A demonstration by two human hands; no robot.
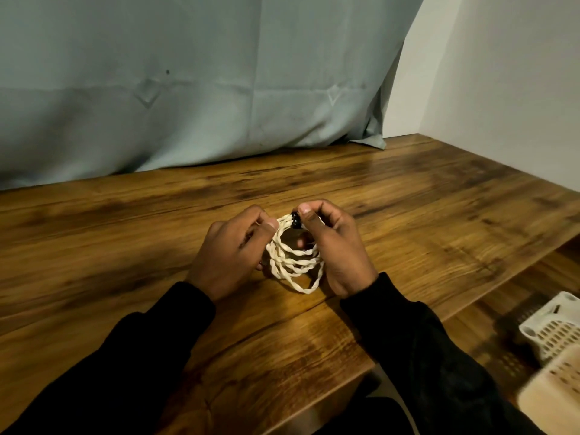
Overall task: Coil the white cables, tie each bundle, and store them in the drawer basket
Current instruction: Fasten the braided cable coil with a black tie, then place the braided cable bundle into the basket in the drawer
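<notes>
A grey-blue cloth (188,83) hangs behind a wooden table (408,215), and a white perforated basket (555,337) sits at the lower right on a lower wooden surface. Over the table's middle both hands hold a coiled white cable (293,262) — the left hand (232,249) pinches the coil's left side, fingers curled. The right hand (335,246) pinches a small black tie (295,220) at the coil's top.
</notes>
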